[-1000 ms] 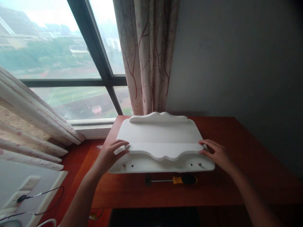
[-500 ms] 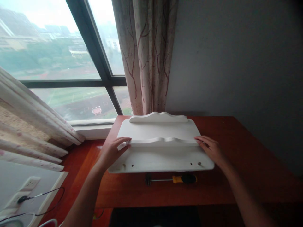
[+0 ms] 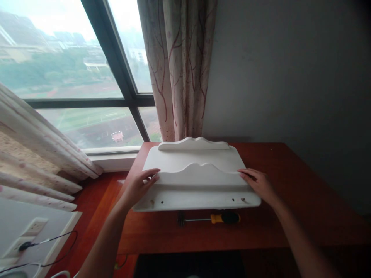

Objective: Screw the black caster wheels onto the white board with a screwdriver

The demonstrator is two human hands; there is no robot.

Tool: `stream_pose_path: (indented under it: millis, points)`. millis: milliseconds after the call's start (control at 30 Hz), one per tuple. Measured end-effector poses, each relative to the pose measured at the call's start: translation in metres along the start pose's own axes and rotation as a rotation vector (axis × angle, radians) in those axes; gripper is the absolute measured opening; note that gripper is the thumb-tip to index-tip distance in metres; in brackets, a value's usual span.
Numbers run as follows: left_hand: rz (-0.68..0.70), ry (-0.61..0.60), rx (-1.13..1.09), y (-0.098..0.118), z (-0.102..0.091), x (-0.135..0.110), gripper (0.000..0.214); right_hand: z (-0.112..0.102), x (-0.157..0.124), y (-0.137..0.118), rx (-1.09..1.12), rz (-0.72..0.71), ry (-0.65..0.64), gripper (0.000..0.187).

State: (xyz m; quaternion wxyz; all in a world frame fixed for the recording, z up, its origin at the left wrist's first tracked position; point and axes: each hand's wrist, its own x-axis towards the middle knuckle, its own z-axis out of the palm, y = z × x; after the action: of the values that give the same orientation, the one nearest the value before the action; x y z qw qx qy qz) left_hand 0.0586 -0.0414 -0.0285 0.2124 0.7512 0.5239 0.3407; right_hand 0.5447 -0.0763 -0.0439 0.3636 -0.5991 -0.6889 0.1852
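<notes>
A white board with a wavy top edge (image 3: 198, 177) stands across a flat white panel (image 3: 191, 199). My left hand (image 3: 142, 183) pinches its left end between thumb and fingers. At its right end, my right hand (image 3: 256, 181) grips in the same way. Along the panel's far edge rises a second wavy white piece (image 3: 194, 144). Two dark holes and two small pegs or bolts show near the panel's front edge.
On the reddish wooden table (image 3: 295, 193), a screwdriver (image 3: 223, 218) with a yellow and black handle lies in front of the panel, its tip by small dark screws (image 3: 181, 219). A curtain (image 3: 185, 69) and window stand behind. Wall sockets (image 3: 33, 227) with a plugged cable are at lower left.
The wavy board between my hands has tilted up, so more of its front face and its curved crest shows. Both hands stay at its ends.
</notes>
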Motion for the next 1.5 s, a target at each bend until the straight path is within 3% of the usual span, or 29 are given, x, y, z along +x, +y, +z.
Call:
stream_pose_path:
  millis: [300,633,1133,1500]
  points:
    - [-0.026,-0.102,-0.007,0.009,-0.017,-0.025,0.035,-0.007,-0.025,-0.010,0.015,0.149,-0.126,0.031]
    - [-0.095,-0.161,0.021,0.014,-0.021,-0.028,0.040,-0.009,-0.023,-0.031,0.015,0.172,-0.175,0.035]
    - [-0.087,-0.122,-0.003,0.013,-0.027,-0.047,0.037,-0.012,-0.036,-0.031,0.033,0.149,-0.115,0.031]
    - [0.033,-0.045,0.066,0.025,-0.027,-0.059,0.033,-0.012,-0.057,-0.025,-0.010,0.073,-0.034,0.034]
